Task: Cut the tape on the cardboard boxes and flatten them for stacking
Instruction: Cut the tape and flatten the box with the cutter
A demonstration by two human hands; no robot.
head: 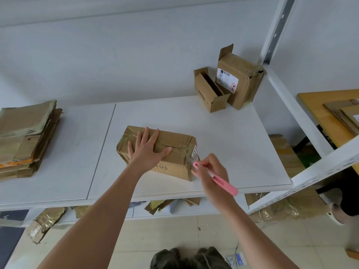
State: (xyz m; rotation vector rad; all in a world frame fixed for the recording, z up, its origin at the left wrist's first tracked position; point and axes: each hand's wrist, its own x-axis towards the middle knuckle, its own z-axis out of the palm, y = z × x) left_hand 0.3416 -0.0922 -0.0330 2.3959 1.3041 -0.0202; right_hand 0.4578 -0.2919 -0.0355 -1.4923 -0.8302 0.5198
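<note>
Two hands busy | left hand spread flat on taped box mid-table | right hand pinching pink cutter at box's right end | box's long axis runs left-right, so cut probably heads left

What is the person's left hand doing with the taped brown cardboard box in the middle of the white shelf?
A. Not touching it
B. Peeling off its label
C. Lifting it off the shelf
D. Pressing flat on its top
D: the left hand lies with spread, straight fingers on top of the taped brown cardboard box, which rests on the white shelf.
</note>
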